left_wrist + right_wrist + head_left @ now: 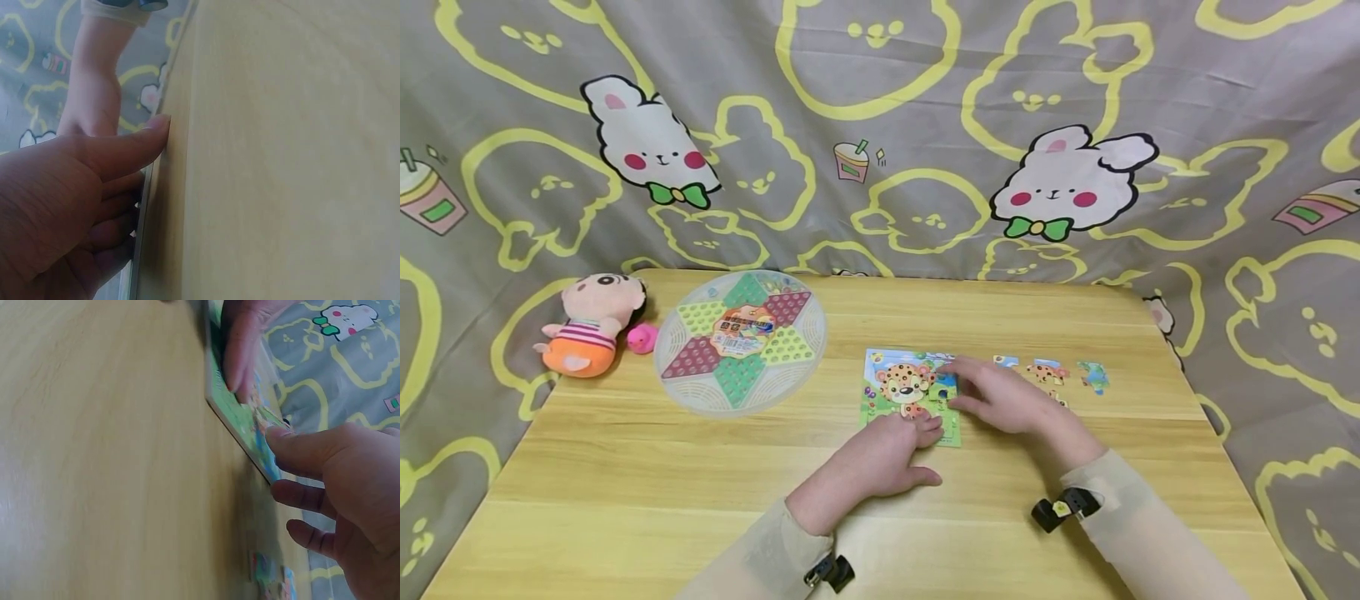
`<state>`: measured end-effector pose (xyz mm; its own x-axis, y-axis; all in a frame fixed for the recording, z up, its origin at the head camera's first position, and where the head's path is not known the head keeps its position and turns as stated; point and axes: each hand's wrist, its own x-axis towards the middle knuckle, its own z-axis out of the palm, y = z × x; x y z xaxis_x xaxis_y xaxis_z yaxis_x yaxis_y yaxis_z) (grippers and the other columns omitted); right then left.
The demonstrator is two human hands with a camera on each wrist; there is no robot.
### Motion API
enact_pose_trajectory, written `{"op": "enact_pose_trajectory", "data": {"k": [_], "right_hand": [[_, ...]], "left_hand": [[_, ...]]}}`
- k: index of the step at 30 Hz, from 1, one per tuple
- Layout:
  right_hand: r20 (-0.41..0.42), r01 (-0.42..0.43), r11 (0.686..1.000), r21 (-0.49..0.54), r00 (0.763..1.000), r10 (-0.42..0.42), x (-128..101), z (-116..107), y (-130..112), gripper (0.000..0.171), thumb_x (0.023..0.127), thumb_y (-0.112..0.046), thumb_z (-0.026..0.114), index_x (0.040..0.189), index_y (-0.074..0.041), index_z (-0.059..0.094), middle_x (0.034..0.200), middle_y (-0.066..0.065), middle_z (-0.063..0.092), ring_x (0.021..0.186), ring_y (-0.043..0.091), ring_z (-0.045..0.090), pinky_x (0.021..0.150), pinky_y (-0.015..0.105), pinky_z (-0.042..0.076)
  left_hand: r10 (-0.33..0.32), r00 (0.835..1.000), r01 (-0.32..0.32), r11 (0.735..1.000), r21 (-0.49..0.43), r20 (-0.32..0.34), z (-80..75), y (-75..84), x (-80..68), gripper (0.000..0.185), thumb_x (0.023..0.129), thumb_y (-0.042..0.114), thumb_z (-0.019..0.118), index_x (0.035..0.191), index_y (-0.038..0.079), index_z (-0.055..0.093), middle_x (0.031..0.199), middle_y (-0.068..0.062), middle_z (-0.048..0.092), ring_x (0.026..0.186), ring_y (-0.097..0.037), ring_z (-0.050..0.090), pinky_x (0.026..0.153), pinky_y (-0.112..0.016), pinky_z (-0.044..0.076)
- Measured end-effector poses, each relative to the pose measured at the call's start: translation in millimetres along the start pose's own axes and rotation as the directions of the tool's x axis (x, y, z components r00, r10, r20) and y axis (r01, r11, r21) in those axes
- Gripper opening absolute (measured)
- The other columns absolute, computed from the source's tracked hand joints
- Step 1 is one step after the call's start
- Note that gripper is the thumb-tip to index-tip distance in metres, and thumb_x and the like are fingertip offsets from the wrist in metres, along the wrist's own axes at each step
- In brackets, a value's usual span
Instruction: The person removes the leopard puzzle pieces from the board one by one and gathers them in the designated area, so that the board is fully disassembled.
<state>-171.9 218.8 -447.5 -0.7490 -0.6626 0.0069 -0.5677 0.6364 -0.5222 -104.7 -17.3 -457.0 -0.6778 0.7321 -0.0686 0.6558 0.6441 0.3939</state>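
Observation:
A square jigsaw puzzle board (951, 435) with a spotted cartoon cub lies flat on the table. My left hand (887, 454) rests its fingers on the board's lower part, thumb stretched out to the side. At the board's right side, my right hand (1003, 396) pinches a small puzzle piece (269, 417) between thumb and forefinger, tilted over the picture. The other fingers of that hand are spread apart in the right wrist view. The left wrist view shows the left thumb and loosely bent fingers; what lies under them is mostly hidden.
Loose puzzle pieces (1093, 377) lie right of the board, partly behind the right hand. A round Chinese checkers board (741, 392) sits at the table's left, beside a pink toy (642, 339) and a plush doll (583, 346). A patterned curtain (917, 267) hangs behind the table.

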Motion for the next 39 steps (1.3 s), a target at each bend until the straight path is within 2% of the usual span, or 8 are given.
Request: {"op": "enact_pose_trajectory", "data": {"k": [4, 10, 15, 22, 27, 31, 39], "right_hand": [[-0.011, -0.040, 0.997, 0.059, 0.999, 0.041, -10, -7, 0, 0.047, 0.095, -0.023, 0.067, 0.139, -0.018, 0.053, 0.091, -0.008, 0.058, 0.075, 0.010, 0.054, 0.068, 0.030, 0.049], [-0.015, -0.051, 0.992, 0.119, 0.998, 0.053, -27, -18, 4, 0.049, 0.096, -0.024, 0.064, 0.143, -0.020, 0.049, 0.101, -0.009, 0.059, 0.082, 0.010, 0.057, 0.070, 0.029, 0.050], [-0.048, -0.036, 0.994, 0.106, 0.998, 0.041, -43, -27, 7, 0.048, 0.097, -0.023, 0.064, 0.142, -0.020, 0.049, 0.101, -0.009, 0.059, 0.081, 0.009, 0.058, 0.068, 0.027, 0.050], [-0.091, -0.098, 0.991, 0.095, 0.990, 0.107, -72, -36, 16, 0.049, 0.097, -0.025, 0.063, 0.143, -0.022, 0.048, 0.091, -0.008, 0.059, 0.075, 0.009, 0.057, 0.064, 0.026, 0.050], [-0.120, -0.092, 0.987, 0.134, 0.987, 0.108, -92, -41, 27, 0.050, 0.097, -0.013, 0.063, 0.144, -0.015, 0.046, 0.092, -0.001, 0.060, 0.070, 0.013, 0.060, 0.060, 0.026, 0.052], [-0.151, -0.095, 0.990, 0.107, 0.982, 0.111, -106, -45, 35, 0.053, 0.095, -0.004, 0.063, 0.144, -0.011, 0.044, 0.092, 0.003, 0.061, 0.073, 0.015, 0.061, 0.061, 0.026, 0.052], [-0.198, -0.128, 0.991, 0.034, 0.971, 0.132, -129, -51, 49, 0.059, 0.092, 0.006, 0.062, 0.144, -0.015, 0.044, 0.103, 0.001, 0.060, 0.077, 0.019, 0.058, 0.061, 0.025, 0.050]], "left_hand": [[-0.011, 1.000, 0.011, 1.000, -0.012, 0.005, 0.3, 0.1, -0.5, 0.068, 0.086, 0.054, 0.069, 0.140, 0.015, 0.056, 0.146, 0.002, 0.047, 0.135, -0.015, 0.043, 0.109, -0.033, 0.037], [-0.007, 1.000, 0.007, 1.000, -0.004, -0.003, 1.0, -0.8, -1.4, 0.069, 0.085, 0.054, 0.069, 0.140, 0.015, 0.055, 0.146, 0.001, 0.047, 0.134, -0.017, 0.044, 0.110, -0.035, 0.036], [-0.007, 1.000, 0.007, 1.000, -0.005, -0.005, 2.1, -1.0, -1.2, 0.069, 0.085, 0.054, 0.069, 0.140, 0.015, 0.055, 0.146, 0.001, 0.047, 0.134, -0.017, 0.044, 0.110, -0.035, 0.036], [-0.011, 1.000, 0.011, 1.000, -0.006, -0.004, 2.2, 0.6, -1.4, 0.068, 0.086, 0.053, 0.070, 0.140, 0.014, 0.056, 0.146, 0.001, 0.048, 0.135, -0.016, 0.043, 0.110, -0.034, 0.037], [-0.009, 1.000, 0.009, 1.000, -0.003, -0.009, 1.7, 0.8, -1.5, 0.068, 0.086, 0.053, 0.070, 0.140, 0.014, 0.056, 0.146, 0.001, 0.048, 0.135, -0.016, 0.043, 0.109, -0.034, 0.037], [-0.012, 1.000, 0.012, 1.000, -0.006, -0.008, 0.8, 1.3, -1.5, 0.068, 0.086, 0.052, 0.070, 0.140, 0.014, 0.055, 0.146, 0.001, 0.048, 0.135, -0.016, 0.043, 0.110, -0.034, 0.036], [-0.009, 1.000, 0.009, 1.000, -0.006, -0.008, 0.9, 1.8, -0.9, 0.069, 0.086, 0.052, 0.070, 0.140, 0.014, 0.055, 0.146, 0.001, 0.048, 0.135, -0.016, 0.043, 0.110, -0.034, 0.036]]}}
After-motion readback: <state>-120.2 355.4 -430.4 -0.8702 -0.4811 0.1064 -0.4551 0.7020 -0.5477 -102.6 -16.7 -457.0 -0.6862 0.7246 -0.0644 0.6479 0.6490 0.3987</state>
